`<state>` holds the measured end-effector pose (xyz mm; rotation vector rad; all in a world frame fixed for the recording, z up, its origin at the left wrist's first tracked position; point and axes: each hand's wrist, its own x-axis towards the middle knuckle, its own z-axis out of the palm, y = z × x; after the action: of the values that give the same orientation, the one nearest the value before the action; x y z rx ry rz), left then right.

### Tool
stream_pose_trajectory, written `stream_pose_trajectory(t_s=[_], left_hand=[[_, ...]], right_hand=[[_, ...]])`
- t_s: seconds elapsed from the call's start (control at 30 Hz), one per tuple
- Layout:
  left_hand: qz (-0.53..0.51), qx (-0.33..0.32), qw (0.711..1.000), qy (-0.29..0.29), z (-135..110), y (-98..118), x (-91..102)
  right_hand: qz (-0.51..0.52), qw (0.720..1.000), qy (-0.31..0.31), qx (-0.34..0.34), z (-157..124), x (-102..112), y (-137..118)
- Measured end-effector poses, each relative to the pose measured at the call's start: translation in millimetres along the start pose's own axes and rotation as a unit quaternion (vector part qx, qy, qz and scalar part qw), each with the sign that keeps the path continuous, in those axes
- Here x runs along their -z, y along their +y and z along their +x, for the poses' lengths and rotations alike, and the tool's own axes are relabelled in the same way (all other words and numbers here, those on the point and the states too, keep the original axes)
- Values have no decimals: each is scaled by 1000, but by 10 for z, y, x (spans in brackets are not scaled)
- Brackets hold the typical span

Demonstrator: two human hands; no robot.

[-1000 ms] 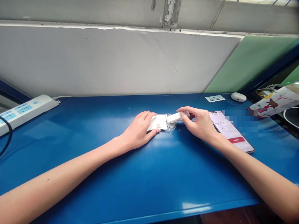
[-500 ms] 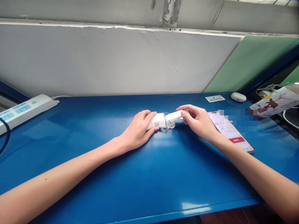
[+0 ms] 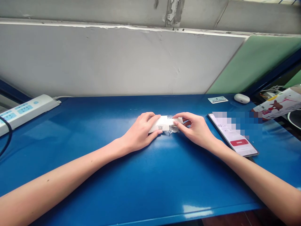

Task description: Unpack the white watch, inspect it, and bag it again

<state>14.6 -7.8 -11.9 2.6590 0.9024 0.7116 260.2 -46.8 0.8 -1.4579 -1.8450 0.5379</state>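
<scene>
My left hand [image 3: 144,130] grips a small white box [image 3: 162,123] that lies on the blue table [image 3: 131,185], thumb along its near side and fingers over the top. A code is printed on the box's near face. At its right end, my right hand [image 3: 194,127] pinches a slim white piece [image 3: 177,121] between thumb and fingers, and this piece meets the end of the box. Clear plastic wrap [image 3: 169,132] shows crumpled around where they meet. Whether the white piece enters the box, I cannot tell.
A phone [image 3: 240,142] with a running timer lies right of my right hand. Behind it are a printed card [image 3: 217,99] and a white earbud case [image 3: 242,98]. A power strip [image 3: 29,110] sits at far left, a colourful printed package [image 3: 277,105] at far right.
My right hand has moved left and slightly down, bringing the white piece level and against the box's right end. My left hand keeps its hold on the box.
</scene>
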Motion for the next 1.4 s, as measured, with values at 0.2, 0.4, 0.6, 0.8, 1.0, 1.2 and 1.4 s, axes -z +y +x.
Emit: stream_pose_trajectory(t_s=[0.2,0.4,0.6,0.8,1.0,1.2,1.4], left_hand=[[-11,1,1000,-6,7,7,12],[-4,-1,1000,-7,6,-3,8],[7,-14,1000,8,4,-7,-7],[24,-1,999,30,-3,-12,-18],[14,4,1000,10,4,-5,-4],[9,0,1000,9,2,-24,-25],[14,-2,1000,11,-8,-20,-27]], right_hand=[[-23,1000,-16,4,2,19,30],[-44,998,13,40,-1,-41,-7],[-95,994,21,56,14,25,-22],[-144,989,1,33,1,75,-19],[-94,990,-55,87,-40,5,-65],[-61,986,-103,117,-50,-10,-60],[-62,990,-76,105,-48,-6,-40]])
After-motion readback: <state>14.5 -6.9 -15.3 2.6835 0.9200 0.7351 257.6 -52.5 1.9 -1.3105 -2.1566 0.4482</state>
